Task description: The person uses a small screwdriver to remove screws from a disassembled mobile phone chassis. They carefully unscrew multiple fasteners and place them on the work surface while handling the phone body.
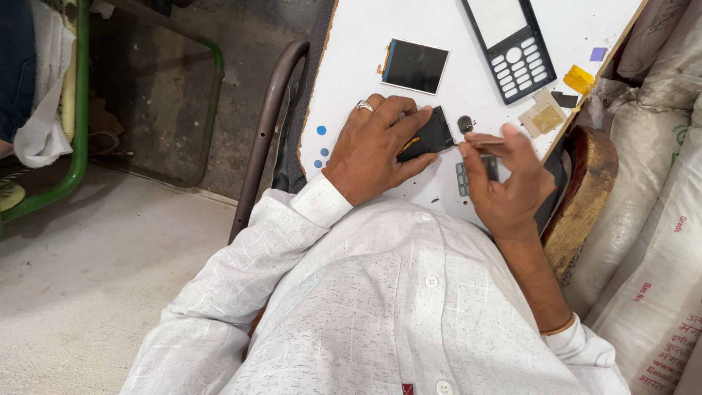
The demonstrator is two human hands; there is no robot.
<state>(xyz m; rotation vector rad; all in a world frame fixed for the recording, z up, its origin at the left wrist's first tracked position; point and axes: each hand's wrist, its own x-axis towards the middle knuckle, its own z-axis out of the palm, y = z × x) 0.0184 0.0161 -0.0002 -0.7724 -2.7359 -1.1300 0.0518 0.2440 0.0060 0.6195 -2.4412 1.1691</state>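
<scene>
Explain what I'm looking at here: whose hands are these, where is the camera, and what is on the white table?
The one picture comes from a camera worn on a person's head, looking down, so the white shirt and both hands are that person's own. The left hand, with a ring, presses a black phone part onto the white table. The right hand pinches a thin tool whose tip meets that part's edge. On the table lie a loose screen, a black phone front with keypad, a grey keypad mat partly under the right hand, a yellow piece and small blue dots. Sacks stand on the right.
</scene>
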